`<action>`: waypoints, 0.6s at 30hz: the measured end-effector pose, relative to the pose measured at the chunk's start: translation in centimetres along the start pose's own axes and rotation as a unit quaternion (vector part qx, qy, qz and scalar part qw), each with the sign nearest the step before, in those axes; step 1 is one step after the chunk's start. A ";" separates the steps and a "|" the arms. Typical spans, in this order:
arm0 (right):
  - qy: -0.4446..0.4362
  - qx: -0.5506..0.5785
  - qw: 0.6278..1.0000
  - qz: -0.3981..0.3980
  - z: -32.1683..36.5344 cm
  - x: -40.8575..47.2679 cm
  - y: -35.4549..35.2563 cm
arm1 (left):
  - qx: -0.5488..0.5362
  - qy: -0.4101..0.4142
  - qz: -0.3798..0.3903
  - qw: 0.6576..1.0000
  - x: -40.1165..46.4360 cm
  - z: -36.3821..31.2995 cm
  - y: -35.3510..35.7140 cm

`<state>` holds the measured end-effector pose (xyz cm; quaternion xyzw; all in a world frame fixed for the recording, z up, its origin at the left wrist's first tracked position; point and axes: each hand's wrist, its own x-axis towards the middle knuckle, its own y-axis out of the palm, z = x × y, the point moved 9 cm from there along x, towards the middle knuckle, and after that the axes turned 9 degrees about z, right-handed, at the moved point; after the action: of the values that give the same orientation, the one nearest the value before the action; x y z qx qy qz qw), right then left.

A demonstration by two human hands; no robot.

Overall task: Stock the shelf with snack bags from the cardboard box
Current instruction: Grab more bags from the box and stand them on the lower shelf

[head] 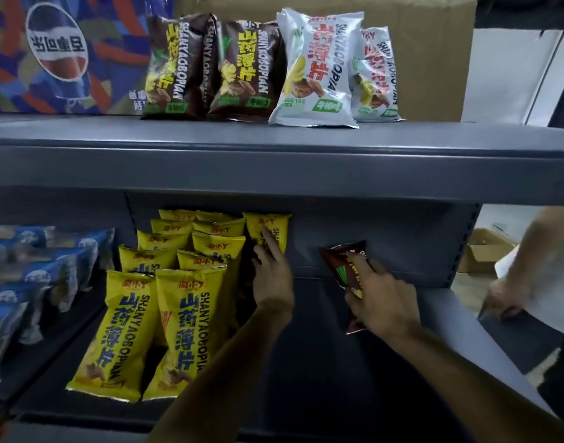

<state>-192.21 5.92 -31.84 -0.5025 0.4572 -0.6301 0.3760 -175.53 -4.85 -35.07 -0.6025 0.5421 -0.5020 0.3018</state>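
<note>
My right hand [381, 300] is shut on a dark brown snack bag [341, 263], held upright over the bare right part of the lower shelf [338, 362]. My left hand [271, 273] reaches to the back, fingers resting on a lone yellow snack bag [268, 228] standing there. Whether it grips that bag I cannot tell. Left of my hand stand two rows of yellow bags [178, 302]. The upper shelf [274, 135] carries brown bags [210, 65] and white bags [319, 68].
Blue bags [34, 276] fill the lower shelf's left bay. A large blue printed pack [57, 52] and a cardboard sheet [427, 59] stand on top. Another person's hand [504, 298] rests at the right end of the shelf. A cardboard box [485, 251] sits on the floor behind.
</note>
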 end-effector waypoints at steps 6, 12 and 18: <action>0.023 0.045 0.999 0.001 -0.9 0.3 1.0 | 0.026 0.016 -0.025 0.999 -0.1 0.4 1.1; 0.032 0.052 0.998 0.007 -1.0 -0.9 0.5 | -0.003 -0.014 0.003 1.000 -0.6 0.5 0.8; 0.037 0.062 0.997 -0.012 -0.4 -2.9 -2.7 | 0.086 0.040 0.056 0.994 -5.3 -2.5 -1.9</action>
<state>-192.04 9.48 -30.12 -0.4600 0.4247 -0.6798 0.3820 -176.72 1.08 -34.07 -0.5220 0.5415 -0.5532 0.3582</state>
